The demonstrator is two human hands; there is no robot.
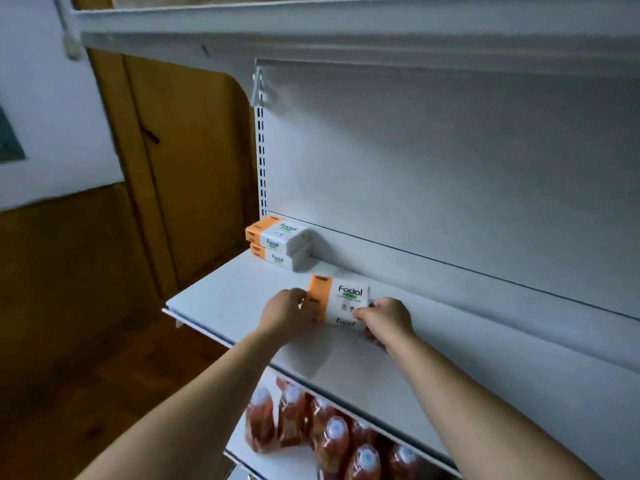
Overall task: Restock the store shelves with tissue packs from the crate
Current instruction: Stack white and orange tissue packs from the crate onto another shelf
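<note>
Head view: tissue pack (346, 303) lies between left hand (284, 308) and right hand (386, 318); both grip it.

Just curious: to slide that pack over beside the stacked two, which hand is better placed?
Probably the right hand: it holds the pack at the end away from the stack, so it can push that way. The left hand holds the orange end, between pack and stack.

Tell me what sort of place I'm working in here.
Most likely a shop aisle: a white metal shelf on a slotted upright, identical tissue packs stacked at its back, and rows of capped bottles on the lower shelf.
</note>
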